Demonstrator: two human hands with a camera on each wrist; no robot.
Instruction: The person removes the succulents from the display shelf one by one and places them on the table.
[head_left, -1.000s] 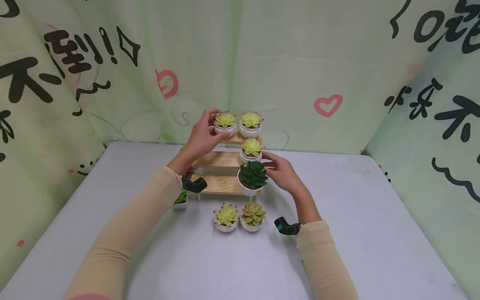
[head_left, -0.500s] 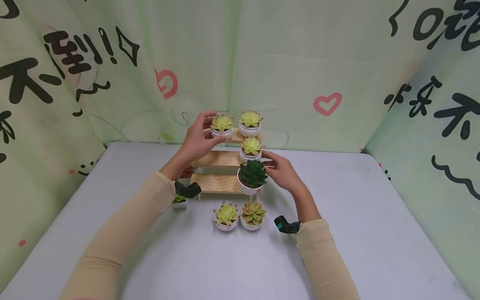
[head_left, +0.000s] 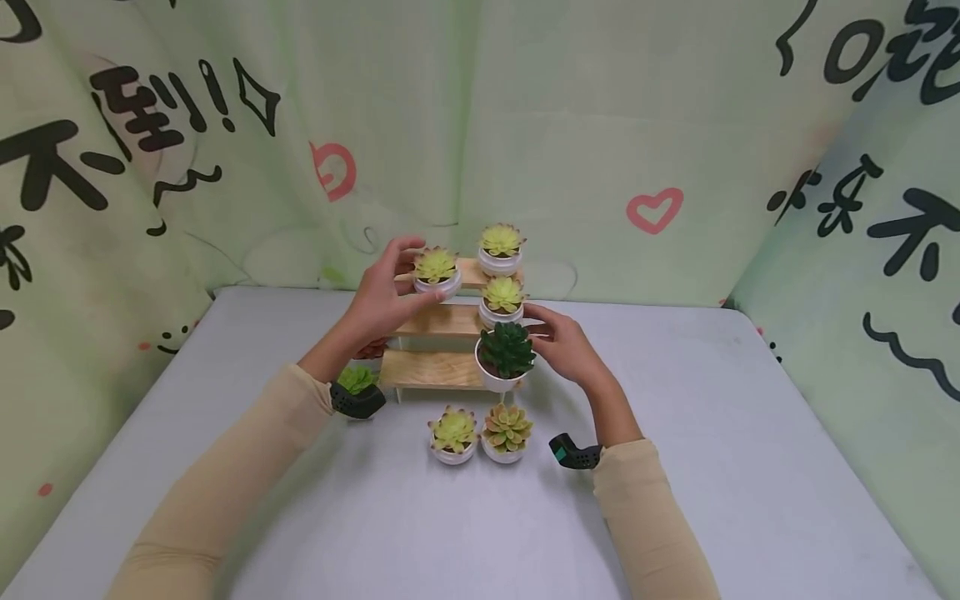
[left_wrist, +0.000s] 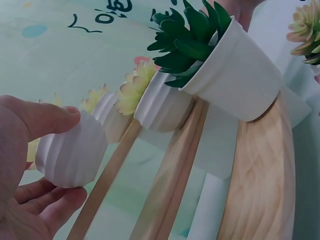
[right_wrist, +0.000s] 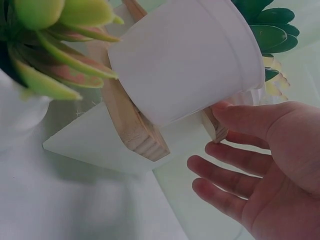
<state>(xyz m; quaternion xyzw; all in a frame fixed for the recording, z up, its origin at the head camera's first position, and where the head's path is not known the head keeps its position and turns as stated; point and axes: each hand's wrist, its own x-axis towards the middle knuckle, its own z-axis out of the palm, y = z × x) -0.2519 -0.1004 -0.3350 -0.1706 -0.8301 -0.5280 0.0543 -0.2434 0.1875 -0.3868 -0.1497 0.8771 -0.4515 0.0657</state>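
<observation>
My left hand (head_left: 381, 298) grips a small yellow-green potted succulent (head_left: 435, 267) by its ribbed white pot, thumb on one side and fingers on the other. It is at the left end of the top shelf of a three-tier wooden plant stand (head_left: 435, 368); in the left wrist view the pot (left_wrist: 72, 150) is off the plank. My right hand (head_left: 567, 346) pinches the right end of the middle shelf (right_wrist: 215, 126) between thumb and forefinger, its other fingers spread. Next to it stand a dark green succulent (head_left: 507, 350) on the lowest shelf and a yellow-green succulent (head_left: 502, 296) on the middle one.
Another yellow-green succulent (head_left: 501, 246) stands on the top shelf's right end. Two potted succulents, one yellow-green (head_left: 453, 432) and one orange-tinged (head_left: 506, 431), stand in front of the stand. A green plant (head_left: 357, 380) sits left of it, partly behind my left wrist. A printed curtain (head_left: 555, 150) hangs behind.
My left hand has drawn the yellow-green succulent left and toward me, away from its neighbour on the top shelf. My right hand has stayed at the stand's right side.
</observation>
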